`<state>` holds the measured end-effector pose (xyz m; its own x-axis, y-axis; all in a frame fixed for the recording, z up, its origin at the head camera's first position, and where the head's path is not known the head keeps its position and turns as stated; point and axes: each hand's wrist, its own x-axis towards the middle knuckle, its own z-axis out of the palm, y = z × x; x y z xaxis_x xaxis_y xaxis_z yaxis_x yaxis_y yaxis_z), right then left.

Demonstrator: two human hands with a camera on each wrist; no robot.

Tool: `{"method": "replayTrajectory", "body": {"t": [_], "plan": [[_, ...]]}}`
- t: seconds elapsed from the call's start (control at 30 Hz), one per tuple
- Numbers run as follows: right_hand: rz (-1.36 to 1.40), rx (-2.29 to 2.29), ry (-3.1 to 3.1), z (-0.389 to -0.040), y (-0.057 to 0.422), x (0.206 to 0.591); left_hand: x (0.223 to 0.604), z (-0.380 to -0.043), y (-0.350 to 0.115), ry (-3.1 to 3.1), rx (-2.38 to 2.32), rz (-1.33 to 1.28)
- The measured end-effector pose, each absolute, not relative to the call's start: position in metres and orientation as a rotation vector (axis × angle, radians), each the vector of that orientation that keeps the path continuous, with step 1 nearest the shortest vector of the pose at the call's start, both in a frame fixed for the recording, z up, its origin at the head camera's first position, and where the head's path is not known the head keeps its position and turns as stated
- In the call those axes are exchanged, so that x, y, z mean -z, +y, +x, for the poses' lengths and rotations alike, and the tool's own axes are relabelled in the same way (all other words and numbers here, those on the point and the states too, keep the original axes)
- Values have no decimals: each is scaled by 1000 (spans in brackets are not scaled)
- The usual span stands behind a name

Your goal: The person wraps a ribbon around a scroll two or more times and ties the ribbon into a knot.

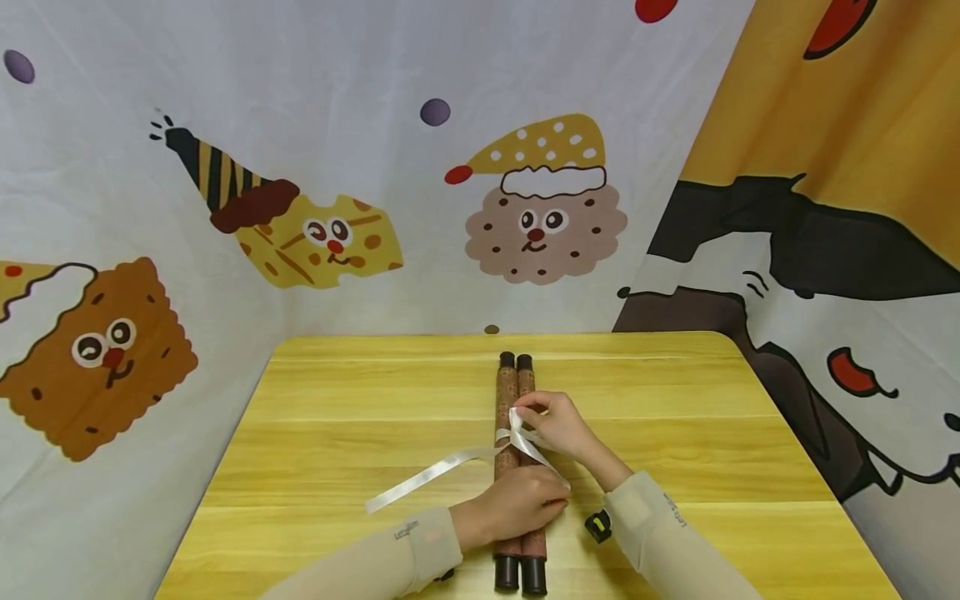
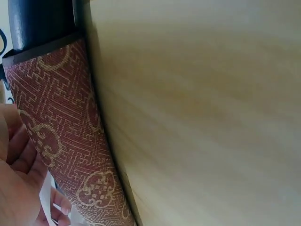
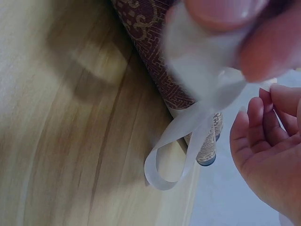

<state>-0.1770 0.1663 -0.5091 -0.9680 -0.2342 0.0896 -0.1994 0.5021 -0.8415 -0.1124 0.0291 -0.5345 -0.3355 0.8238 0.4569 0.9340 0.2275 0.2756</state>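
Two brocade-covered scroll rolls (image 1: 507, 392) with dark end knobs lie side by side, lengthwise on the table. A white ribbon (image 1: 431, 479) goes round their middle, one tail stretching left over the tabletop. My right hand (image 1: 558, 425) pinches a raised part of the ribbon between thumb and fingers above the rolls; the right wrist view shows a ribbon loop (image 3: 162, 183) hanging below those blurred fingers. Lower down, my left hand (image 1: 521, 500) reaches across the rolls and pinches another stretch of ribbon at their right side. Its palm and fingers (image 2: 23, 160) appear beside the brocade in the left wrist view.
The yellow wood-grain table (image 1: 337, 392) has rounded far corners. A small black object (image 1: 598, 526) with a yellow mark is by my right sleeve. Behind the table hangs a white curtain (image 1: 360, 83) printed with cartoon biscuits and cheese.
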Motion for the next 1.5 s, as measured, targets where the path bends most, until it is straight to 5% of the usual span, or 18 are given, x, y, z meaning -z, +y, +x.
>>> {"method": "replayTrajectory", "body": {"t": [0.3,0.93,1.5], "plan": [[-410,1473,2669,-176,168,509,535,-118,19,-2136,713,-1665],[-357,1590,2610,-172,169,503,517,-147,-22,-2512,1310,-742],[-398,1639,2615,-169,167,503,526,-167,-16,-2520,2008,-495]]}}
